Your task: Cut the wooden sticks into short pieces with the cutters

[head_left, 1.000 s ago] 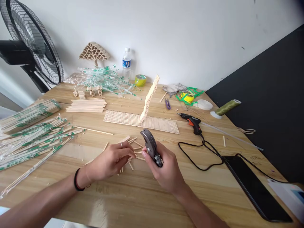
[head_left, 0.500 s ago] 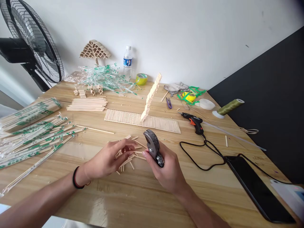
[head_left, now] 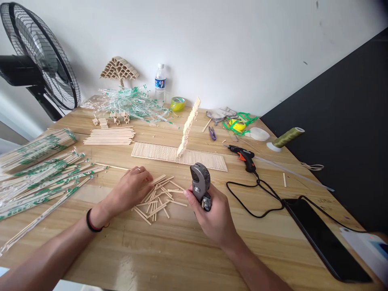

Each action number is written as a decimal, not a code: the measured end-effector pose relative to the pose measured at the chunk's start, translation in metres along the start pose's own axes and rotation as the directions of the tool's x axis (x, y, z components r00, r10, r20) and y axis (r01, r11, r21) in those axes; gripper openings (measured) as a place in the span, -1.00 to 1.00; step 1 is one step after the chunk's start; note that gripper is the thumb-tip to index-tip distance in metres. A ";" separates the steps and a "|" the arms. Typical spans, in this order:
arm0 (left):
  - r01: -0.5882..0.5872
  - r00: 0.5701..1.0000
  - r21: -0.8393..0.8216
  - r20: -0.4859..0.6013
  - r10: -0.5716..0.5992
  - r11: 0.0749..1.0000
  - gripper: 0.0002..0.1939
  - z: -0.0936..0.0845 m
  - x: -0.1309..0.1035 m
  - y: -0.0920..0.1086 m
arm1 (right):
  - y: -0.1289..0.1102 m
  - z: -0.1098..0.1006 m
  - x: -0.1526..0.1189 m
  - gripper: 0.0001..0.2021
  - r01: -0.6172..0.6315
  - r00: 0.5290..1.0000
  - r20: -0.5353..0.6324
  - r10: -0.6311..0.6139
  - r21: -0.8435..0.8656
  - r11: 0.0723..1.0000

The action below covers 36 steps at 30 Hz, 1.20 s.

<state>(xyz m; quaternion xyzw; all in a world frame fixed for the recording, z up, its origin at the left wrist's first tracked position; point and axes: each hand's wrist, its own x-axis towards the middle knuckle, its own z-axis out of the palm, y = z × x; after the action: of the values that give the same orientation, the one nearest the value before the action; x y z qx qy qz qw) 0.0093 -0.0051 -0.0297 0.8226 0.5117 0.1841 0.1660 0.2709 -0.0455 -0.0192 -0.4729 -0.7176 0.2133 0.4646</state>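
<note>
My right hand [head_left: 217,220] is wrapped round a hand cutter [head_left: 200,182] with a grey, hooked metal jaw, held up above the table. A loose pile of short wooden sticks [head_left: 160,204] lies just left of the cutter. My left hand [head_left: 131,189] reaches over the left edge of that pile, back upward and fingers bent down; its fingertips are hidden. Behind this hand runs the end of a long thin stick [head_left: 113,166]. Farther back, a flat strip of sticks glued side by side [head_left: 151,151] carries an upright stepped stick piece [head_left: 188,127].
Wrapped chopstick bundles [head_left: 39,149] lie left, long bare sticks [head_left: 109,135] behind them. A glue gun [head_left: 245,157] with its cord and a black phone [head_left: 327,238] lie right. Plastic wrappers [head_left: 130,103], a bottle [head_left: 160,83] and tape [head_left: 178,104] stand at the back; a fan [head_left: 39,56] is left.
My left hand has moved left and back from beside the cutter, uncovering the pile of short sticks. My right hand still holds the cutter, its jaw now slightly more to the right.
</note>
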 end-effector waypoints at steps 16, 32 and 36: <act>-0.214 0.976 -0.357 -0.106 0.188 0.909 -0.84 -0.008 -0.012 0.042 | 0.004 0.002 -0.001 -0.88 -0.027 0.999 -0.023 0.027 0.000 1.000; -0.150 0.989 -0.427 -0.050 0.142 0.892 -0.91 -0.002 -0.017 0.045 | -0.001 0.004 -0.003 -0.89 0.030 0.999 0.018 -0.030 0.014 0.999; -0.166 0.986 -0.397 -0.087 0.143 0.903 -0.93 -0.004 -0.016 0.045 | -0.004 0.004 -0.003 -0.93 0.072 0.996 0.041 -0.073 0.030 0.997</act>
<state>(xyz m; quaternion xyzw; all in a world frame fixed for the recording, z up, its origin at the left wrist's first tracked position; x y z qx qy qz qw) 0.0360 -0.0377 -0.0076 0.8034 0.4006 0.3206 0.3023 0.2655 -0.0495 -0.0194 -0.4353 -0.7409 0.2161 0.4636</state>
